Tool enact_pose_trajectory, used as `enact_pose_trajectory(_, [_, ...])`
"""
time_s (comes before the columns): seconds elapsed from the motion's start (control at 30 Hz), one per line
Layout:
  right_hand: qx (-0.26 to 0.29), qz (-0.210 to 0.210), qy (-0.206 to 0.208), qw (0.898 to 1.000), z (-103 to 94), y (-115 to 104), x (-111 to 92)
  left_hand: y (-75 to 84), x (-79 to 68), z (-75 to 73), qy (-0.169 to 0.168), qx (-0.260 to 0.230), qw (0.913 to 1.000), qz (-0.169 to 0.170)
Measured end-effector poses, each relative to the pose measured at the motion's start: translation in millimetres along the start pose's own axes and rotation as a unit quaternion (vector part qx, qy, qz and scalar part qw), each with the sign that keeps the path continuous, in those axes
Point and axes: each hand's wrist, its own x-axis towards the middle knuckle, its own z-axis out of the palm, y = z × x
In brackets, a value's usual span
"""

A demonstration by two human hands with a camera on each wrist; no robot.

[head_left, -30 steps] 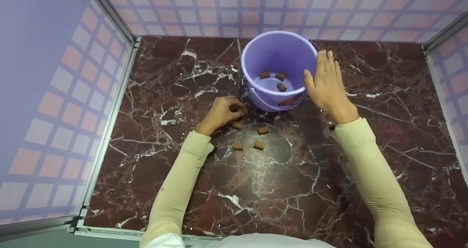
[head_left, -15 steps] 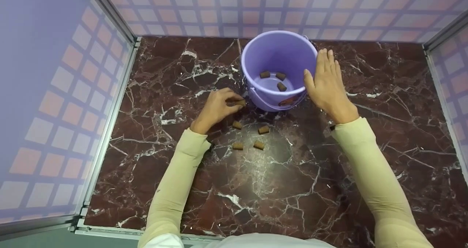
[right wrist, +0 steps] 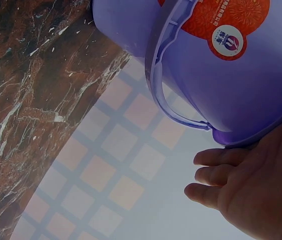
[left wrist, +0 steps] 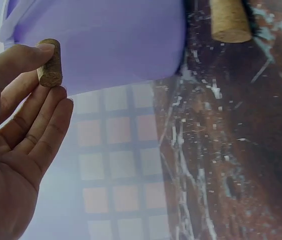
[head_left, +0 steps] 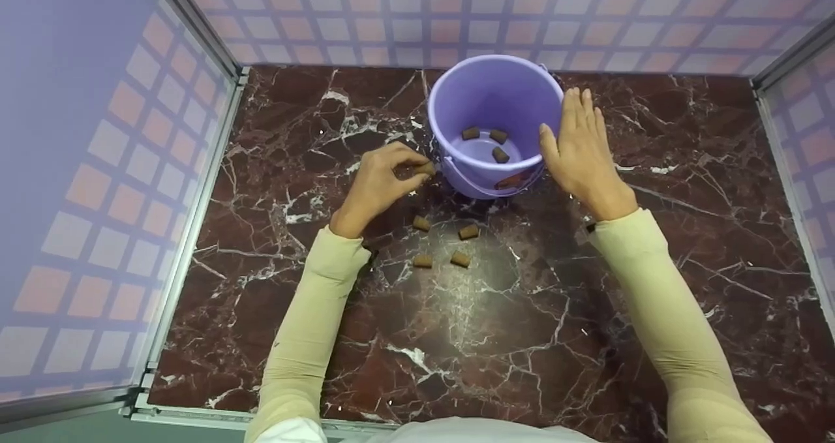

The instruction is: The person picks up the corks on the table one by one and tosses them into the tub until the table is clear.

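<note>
Between thumb and fingertips my left hand (head_left: 381, 179) pinches a cork (left wrist: 50, 64), raised beside the left side of a purple bucket (head_left: 466, 177). In the left wrist view the cork shows clear of the bucket's wall. My right hand (head_left: 582, 152) lies with straight fingers against the bucket's right rim, thumb near the front of the rim. Inside, on the bucket's floor, lie three corks (head_left: 500, 154). Several more corks (head_left: 460, 259) lie on the marbled table in front of the bucket. The bucket's handle (right wrist: 156, 85) hangs down across its front.
The dark red marbled table (head_left: 522, 365) has a metal frame (head_left: 189, 228) along its left edge. Checkered panels (head_left: 385, 22) stand at the back and both sides. A red label (right wrist: 226, 20) is on the bucket's wall.
My left hand has lifted a cork off the table and moved it up and away, alongside the bucket. The right hand stays at the bucket's rim.
</note>
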Motion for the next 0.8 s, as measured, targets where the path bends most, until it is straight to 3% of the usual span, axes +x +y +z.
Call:
enact_pose_trajectory(0.2, [-0.002,-0.002,0.001,1.000,0.3,-1,0,6.4,4.3,-5.4,0.030,-0.018,0.9990,0.028])
enact_pose_trajectory(0.8, [0.001,0.000,0.001,1.000,-1.5,-3,0,31.2,22.5,-14.1,0.075,0.036,0.9906,0.109])
